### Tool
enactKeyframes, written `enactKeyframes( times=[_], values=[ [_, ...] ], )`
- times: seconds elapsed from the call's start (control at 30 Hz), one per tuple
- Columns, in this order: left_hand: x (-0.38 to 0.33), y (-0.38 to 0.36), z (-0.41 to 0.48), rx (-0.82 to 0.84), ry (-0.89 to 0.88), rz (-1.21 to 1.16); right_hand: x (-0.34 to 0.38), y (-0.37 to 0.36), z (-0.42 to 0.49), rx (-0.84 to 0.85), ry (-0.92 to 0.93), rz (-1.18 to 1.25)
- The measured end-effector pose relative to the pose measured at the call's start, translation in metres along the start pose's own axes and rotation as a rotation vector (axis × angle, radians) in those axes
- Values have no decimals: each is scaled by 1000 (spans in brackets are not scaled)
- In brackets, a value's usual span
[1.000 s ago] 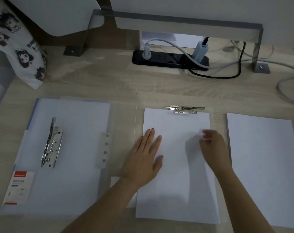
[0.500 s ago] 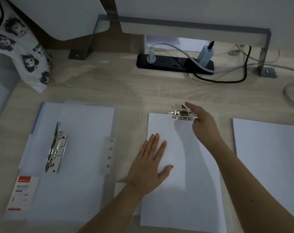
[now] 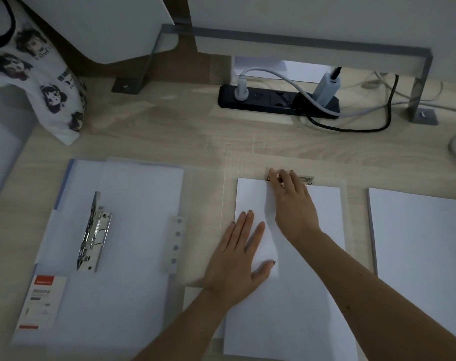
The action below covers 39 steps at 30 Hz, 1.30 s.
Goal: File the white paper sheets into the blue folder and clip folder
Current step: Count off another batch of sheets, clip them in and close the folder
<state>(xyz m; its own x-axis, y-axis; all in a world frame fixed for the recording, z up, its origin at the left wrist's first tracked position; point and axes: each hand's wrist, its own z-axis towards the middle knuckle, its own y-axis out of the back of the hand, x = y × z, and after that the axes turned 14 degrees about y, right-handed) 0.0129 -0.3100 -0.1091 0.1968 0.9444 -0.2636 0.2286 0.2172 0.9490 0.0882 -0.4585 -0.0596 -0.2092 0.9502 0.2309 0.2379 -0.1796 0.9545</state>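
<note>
Desk [image 3: 169, 136]: pale wood-grain top carrying everything; a black power strip [image 3: 276, 100] with plugged cables sits at the far edge, well apart from the work.
Blue folder [image 3: 65, 194]: lies open at the left, blue showing only along its left margin; white sheets already lie inside it, and its metal lever clip [image 3: 91, 241] stands along the left part.
Loose paper stack [image 3: 424, 246]: white sheets at the right, just beside the clip folder, untouched by either hand.
Clip folder [image 3: 228, 204]: clear board in the centre, its edge showing around the sheet; the metal clip [image 3: 306, 179] sits at its far edge.
Sheet on the clip folder [image 3: 294, 321]: white paper lying flat on the board, top edge at the clip.
Left hand [image 3: 241, 264]: flat and spread, palm pressing the sheet's left part so that it cannot slide.
Right hand [image 3: 292, 201]: reaches to the clip, fingers on its lever; whether they pinch it or only press is hard to tell.
Handling: the paper looks light, limp and slippery on the smooth board, likely to skew or crease if pushed from one corner; best held flat by the palm and squared by its edges. The clip looks stiff and sprung, so the lever end is the place to take hold.
</note>
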Motion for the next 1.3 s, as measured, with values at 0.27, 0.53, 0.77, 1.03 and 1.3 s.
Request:
enactKeyframes(
  times=[0.27, 0.53, 0.77, 1.03, 1.3],
  values=[
    [0, 1, 2, -5, 11, 22, 5, -6, 5, 49, -39, -65],
    [2, 0, 1, -30, -38, 27, -23, 23, -42, -128, -140, 549],
    [-54, 3, -10, -65, 27, -8, -105, 43, -148, -343, -491, 639],
    [-196, -24, -20, 34, -173, 17, -210, 33, -230, -339, -878, 474],
    [-220, -47, -24, 128, -101, 141, -249, 28, -243, -300, -931, 632]
  ],
)
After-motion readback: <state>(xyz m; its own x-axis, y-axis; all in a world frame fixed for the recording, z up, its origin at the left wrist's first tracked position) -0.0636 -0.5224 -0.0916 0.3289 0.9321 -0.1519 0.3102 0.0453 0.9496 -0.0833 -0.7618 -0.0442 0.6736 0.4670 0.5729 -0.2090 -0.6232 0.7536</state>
